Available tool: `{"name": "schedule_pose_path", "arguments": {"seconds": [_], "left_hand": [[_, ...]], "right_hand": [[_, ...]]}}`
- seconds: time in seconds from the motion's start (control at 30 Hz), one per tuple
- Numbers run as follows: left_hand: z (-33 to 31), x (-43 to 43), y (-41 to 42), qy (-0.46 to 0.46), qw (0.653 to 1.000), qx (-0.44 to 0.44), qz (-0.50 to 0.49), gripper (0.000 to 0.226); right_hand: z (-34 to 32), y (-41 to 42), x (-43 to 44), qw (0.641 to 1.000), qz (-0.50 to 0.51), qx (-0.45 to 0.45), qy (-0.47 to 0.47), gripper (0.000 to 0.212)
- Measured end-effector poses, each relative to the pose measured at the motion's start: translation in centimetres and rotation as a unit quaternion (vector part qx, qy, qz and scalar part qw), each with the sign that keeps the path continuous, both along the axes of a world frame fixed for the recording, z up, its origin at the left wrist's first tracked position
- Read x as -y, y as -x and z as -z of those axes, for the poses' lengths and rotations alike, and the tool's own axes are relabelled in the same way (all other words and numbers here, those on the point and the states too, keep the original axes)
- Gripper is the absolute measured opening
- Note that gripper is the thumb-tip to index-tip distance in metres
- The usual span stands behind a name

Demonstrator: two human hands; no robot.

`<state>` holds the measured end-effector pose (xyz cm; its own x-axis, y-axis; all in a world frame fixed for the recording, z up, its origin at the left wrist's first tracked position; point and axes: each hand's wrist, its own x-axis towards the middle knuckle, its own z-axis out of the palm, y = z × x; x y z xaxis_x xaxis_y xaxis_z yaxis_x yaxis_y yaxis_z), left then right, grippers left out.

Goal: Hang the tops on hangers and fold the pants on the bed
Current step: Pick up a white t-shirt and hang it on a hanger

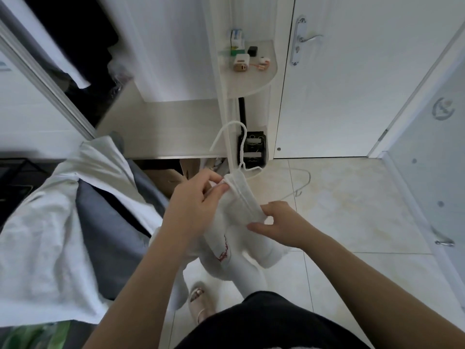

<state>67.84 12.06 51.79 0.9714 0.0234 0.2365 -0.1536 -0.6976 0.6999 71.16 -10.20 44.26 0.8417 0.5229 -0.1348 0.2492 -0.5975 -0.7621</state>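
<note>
Most of the white hanger [242, 147] is buried in the white top [236, 250]. Only its hook and one thin arm, poking out right of the collar, show. The left hand [193, 207] pinches the collar and the right hand [280, 225] grasps the fabric just beside it, near centre, above the floor. A white garment [50, 222] and a dark grey cloth [108, 235] lie at left, cut off by the edge. The far corner shelf [251, 84] holds small boxes, too small to identify.

White door [339, 96], tiled floor [339, 210], corner shelf [254, 79]
</note>
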Motion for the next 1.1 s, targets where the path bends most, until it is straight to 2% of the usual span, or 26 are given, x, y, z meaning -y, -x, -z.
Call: {"name": "schedule_pose_path", "arguments": {"seconds": [0.1,0.2,0.3,0.47,0.57,0.67,0.8,0.97,1.1], "left_hand": [[0.8,-1.1,-0.1,0.002,1.0,-0.011,-0.024,0.012],[0.9,-2.4,-0.2,0.014,0.999,-0.01,-0.034,0.01],[0.7,-3.6,-0.2,0.022,0.999,-0.02,-0.02,0.009],[0.6,-5.1,-0.1,-0.015,0.998,-0.063,0.017,0.008],[0.5,-5.9,0.1,-0.018,0.995,-0.085,0.04,0.008],[0.7,-5.8,0.1,-0.041,0.99,-0.125,0.059,0.009],[1.0,-4.1,-0.3,-0.05,0.984,-0.156,0.068,0.012],[0.7,-0.6,-0.8,-0.047,0.989,-0.112,0.085,0.011],[0.6,0.6,-0.9,0.008,0.994,-0.074,0.074,0.014]], "right_hand": [[2.4,-0.4,0.8,0.995,0.003,0.047,0.093,0.028],[4.5,-0.1,2.0,0.98,0.008,0.048,0.194,0.024],[5.9,0.5,3.7,0.97,0.021,0.059,0.237,0.02],[6.5,0.3,6.2,0.941,0.075,0.168,0.283,0.027],[5.7,-0.5,7.5,0.952,0.114,0.146,0.243,0.026],[3.7,-1.2,7.9,0.983,0.118,0.094,0.107,0.021],[-0.2,-1.3,6.0,0.984,0.107,0.144,0.016,0.024],[-4.8,-0.4,2.0,0.979,0.004,0.199,-0.046,0.014],[-6.5,0.0,0.7,0.98,0.0,0.174,-0.092,0.025]]}}
